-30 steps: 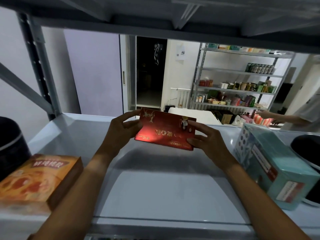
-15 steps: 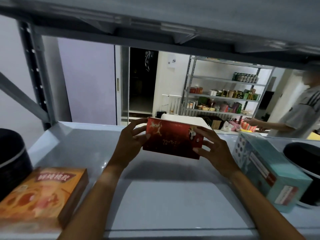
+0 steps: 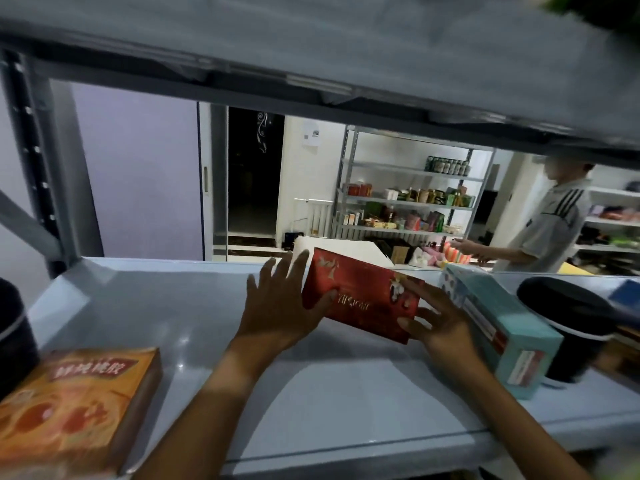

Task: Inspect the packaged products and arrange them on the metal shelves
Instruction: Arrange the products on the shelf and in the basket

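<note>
A flat red box with gold print (image 3: 360, 296) is held tilted over the back of the grey metal shelf (image 3: 194, 320), its right end lower. My left hand (image 3: 280, 306) lies against its left end with fingers spread and the thumb on its face. My right hand (image 3: 440, 323) grips its right end, fingers over the front. Whether the box's lower edge touches the shelf is hidden.
An orange box (image 3: 76, 410) lies at the shelf's front left beside a dark round container (image 3: 14, 337). A teal box (image 3: 502, 327) and a black pot (image 3: 568, 327) stand at the right. Another shelf board hangs close overhead. A person (image 3: 547, 230) stands behind at a stocked rack.
The red box has moved right and tilted, its right end dropping toward the teal box. My left fingers have spread wider. The view has swung down and left.
</note>
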